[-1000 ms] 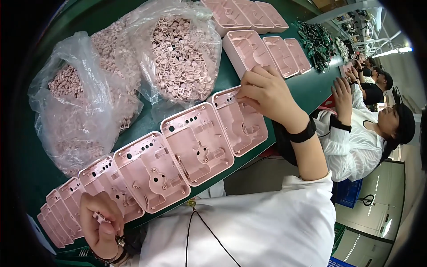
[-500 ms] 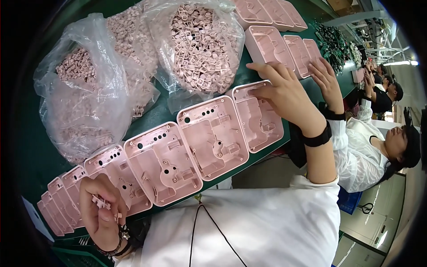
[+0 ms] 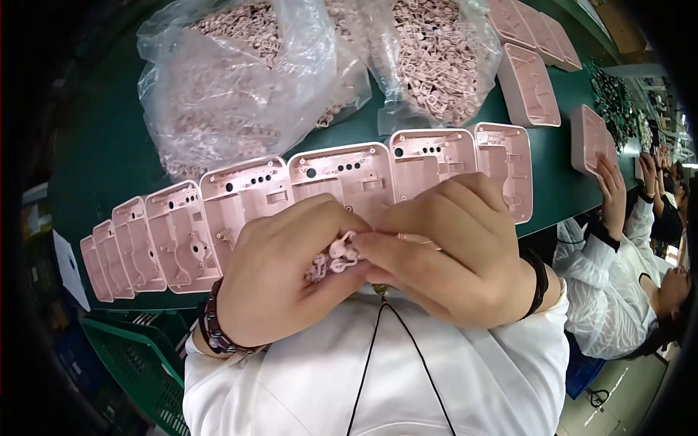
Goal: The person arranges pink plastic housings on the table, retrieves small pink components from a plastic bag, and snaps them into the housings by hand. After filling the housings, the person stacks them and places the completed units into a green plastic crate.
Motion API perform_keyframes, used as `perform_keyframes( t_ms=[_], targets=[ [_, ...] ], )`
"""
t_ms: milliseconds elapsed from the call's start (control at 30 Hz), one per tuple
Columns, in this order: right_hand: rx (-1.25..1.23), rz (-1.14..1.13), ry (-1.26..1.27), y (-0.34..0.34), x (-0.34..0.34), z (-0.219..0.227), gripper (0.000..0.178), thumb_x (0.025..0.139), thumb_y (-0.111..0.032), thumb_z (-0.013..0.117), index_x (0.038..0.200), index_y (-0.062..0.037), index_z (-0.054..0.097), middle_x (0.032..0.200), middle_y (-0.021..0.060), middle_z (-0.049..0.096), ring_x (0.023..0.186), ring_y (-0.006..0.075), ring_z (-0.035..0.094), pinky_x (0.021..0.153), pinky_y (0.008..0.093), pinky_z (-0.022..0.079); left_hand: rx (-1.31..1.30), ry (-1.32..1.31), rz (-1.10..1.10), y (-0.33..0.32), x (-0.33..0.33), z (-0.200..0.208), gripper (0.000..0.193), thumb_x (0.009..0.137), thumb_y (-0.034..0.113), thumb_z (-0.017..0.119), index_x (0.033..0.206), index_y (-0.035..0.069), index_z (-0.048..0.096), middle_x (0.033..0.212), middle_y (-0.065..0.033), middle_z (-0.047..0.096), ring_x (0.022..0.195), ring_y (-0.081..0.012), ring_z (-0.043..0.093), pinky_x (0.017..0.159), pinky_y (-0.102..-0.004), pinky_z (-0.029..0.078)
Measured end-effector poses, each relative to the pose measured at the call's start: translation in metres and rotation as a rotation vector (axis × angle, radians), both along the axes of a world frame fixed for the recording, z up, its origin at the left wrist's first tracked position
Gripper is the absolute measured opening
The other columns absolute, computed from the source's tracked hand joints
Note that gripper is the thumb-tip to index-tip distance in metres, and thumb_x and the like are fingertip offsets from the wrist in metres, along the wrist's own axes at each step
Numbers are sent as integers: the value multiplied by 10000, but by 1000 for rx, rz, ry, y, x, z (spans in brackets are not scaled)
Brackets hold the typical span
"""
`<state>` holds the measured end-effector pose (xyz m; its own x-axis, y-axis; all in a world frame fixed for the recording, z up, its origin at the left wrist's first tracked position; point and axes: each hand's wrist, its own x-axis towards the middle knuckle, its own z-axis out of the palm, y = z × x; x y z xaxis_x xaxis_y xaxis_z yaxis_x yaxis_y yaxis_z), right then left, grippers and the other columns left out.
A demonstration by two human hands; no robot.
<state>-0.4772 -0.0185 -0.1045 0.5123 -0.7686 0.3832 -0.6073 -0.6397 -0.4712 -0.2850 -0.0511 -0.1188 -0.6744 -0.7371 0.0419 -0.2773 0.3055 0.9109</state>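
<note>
Cupped in my left hand [image 3: 283, 269] is a small cluster of pink plastic parts [image 3: 340, 254], some with ring-shaped ends. My right hand [image 3: 451, 254] meets it in front of my chest, its thumb tip touching the cluster. The right fingers are closed together, and what lies between them is mostly hidden. Behind both hands, a row of open pink plastic housings [image 3: 178, 236] runs along the near table edge. Each has round holes and moulded ribs inside. My hands cover parts of the middle housings.
Clear plastic bags [image 3: 233, 94] of small pink parts stand beyond the row, with another filled bag [image 3: 436, 65] to their right. More pink housings [image 3: 529, 87] sit at the far right. A co-worker's hand [image 3: 612, 192] touches one housing [image 3: 592, 142]. A green crate [image 3: 138, 338] is at lower left.
My right hand has left the housings at the right and come to my left hand, which has moved right and inward. The co-worker's hand now touches a separate housing farther right. The view has shifted.
</note>
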Motion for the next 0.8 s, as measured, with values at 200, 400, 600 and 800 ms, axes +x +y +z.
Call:
perform_keyframes(
  t_ms=[200, 400, 600, 800],
  targets=[
    [104, -78, -274, -1, 13, -22, 281, 592, -111, 733, 836, -36, 616, 781, 80, 562, 645, 203, 529, 570, 301, 404, -294, -218, 41, 6, -4, -9, 236, 618, 96, 670, 808, 32, 544, 759, -72, 532, 616, -263, 557, 496, -329, 427],
    [366, 21, -452, -2, 4, -15, 218, 634, -17, 721, 815, -45, 604, 779, 74, 569, 674, 210, 552, 564, 307, 429, -239, -113, -68, 0, -1, -7, 188, 687, 117, 664, 827, 38, 565, 739, -64, 541, 596, -230, 568, 488, -311, 428],
    [408, 169, -689, 2, -3, -13, 180, 659, 21, 688, 767, -89, 595, 805, 35, 591, 681, 186, 580, 622, 314, 412, 52, 160, -153, -3, 7, -3, 167, 749, 99, 642, 885, 29, 577, 735, -69, 565, 592, -205, 586, 500, -276, 439],
    [-259, 129, -511, 1, 8, -23, 171, 661, -37, 690, 707, -144, 565, 832, -9, 607, 686, 134, 584, 739, 328, 327, 169, 316, -224, -5, 7, -2, 216, 709, 66, 661, 898, 16, 568, 747, -81, 579, 598, -221, 591, 515, -273, 451]
  ],
)
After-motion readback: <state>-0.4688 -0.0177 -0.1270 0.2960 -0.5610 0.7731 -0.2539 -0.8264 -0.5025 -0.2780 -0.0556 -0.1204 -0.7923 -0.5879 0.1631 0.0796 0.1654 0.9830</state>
